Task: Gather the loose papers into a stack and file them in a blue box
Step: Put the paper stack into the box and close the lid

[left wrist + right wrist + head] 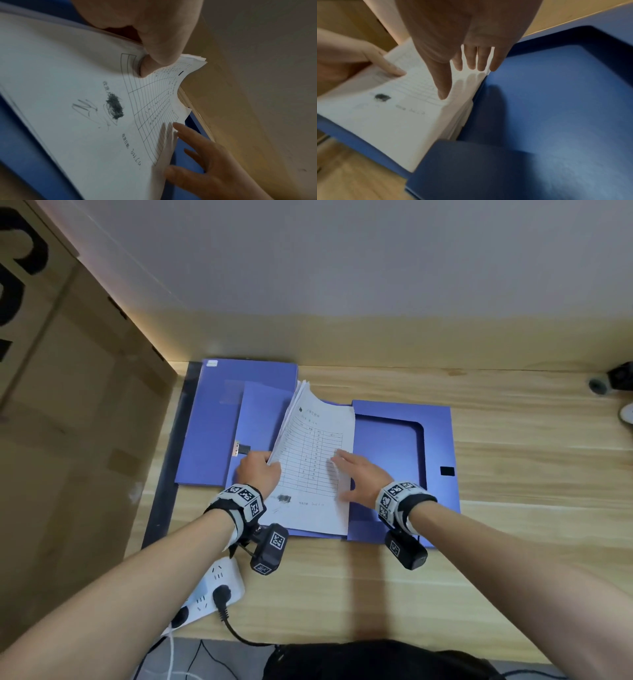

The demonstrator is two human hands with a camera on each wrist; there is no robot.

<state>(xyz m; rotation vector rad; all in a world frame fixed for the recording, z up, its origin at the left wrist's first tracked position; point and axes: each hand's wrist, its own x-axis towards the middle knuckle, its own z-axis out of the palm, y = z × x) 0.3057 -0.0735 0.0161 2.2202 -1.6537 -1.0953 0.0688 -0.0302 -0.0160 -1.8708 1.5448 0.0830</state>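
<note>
The stack of white printed paper sheets [313, 463] is lying in the open blue plastic file box [404, 446] on the pale wooden desk [513, 542], its left edge tilting up. The left hand [258, 472] is pinching that raised edge, thumb on top; the right hand [359, 477] is hovering over the right edge, fingers straight and spread. To my eye, lowering slowly while squaring the edges is wise: thin sheets are fanning at the far corner, and the box's smooth plastic looks slippery.
</note>
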